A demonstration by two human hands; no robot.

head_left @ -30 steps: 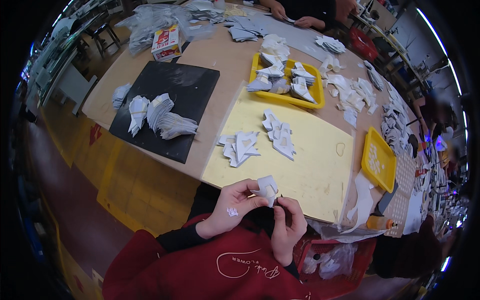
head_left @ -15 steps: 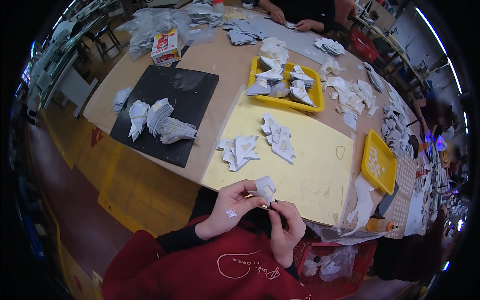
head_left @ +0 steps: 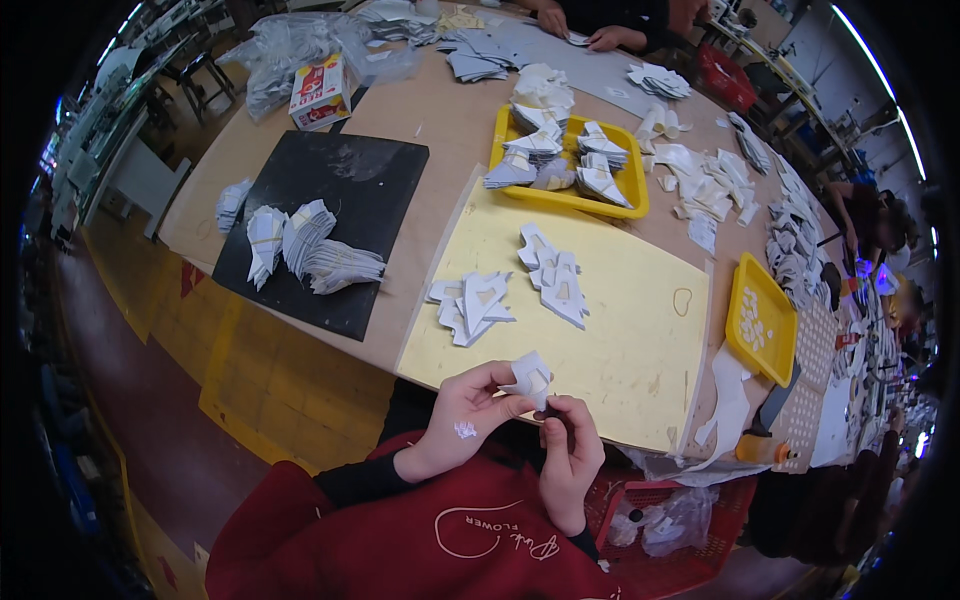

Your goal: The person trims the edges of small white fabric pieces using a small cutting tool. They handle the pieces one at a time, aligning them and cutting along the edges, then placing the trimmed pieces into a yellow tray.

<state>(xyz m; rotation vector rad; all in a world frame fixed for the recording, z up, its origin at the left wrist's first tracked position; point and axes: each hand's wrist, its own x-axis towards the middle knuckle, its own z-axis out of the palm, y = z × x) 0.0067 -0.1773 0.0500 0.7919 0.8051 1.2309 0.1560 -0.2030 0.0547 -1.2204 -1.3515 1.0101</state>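
My left hand [head_left: 462, 418] pinches a curved white cut piece [head_left: 530, 374] between thumb and fingers, just over the near edge of the table. The thumb and index finger of my right hand [head_left: 572, 456] close on the lower edge of the same piece. A small dark spot shows between those fingertips; what it is I cannot make out. Beyond my hands, on a pale yellow sheet [head_left: 620, 330], lie two small piles of similar pieces: a left pile [head_left: 470, 308] and a right pile [head_left: 553, 275].
A black board [head_left: 390, 190] at the left bears banded bundles [head_left: 310, 235]. A yellow tray [head_left: 632, 180] holds more bundles; another yellow tray [head_left: 788, 345] has small white bits. A red basket [head_left: 690, 568] stands below the table's edge. Across the table, another person's hands [head_left: 605, 38] handle pieces.
The view has shifted slightly. My right hand's fingers have moved a little along the lower edge of the white piece, which is tilted somewhat differently. My left hand keeps its hold.
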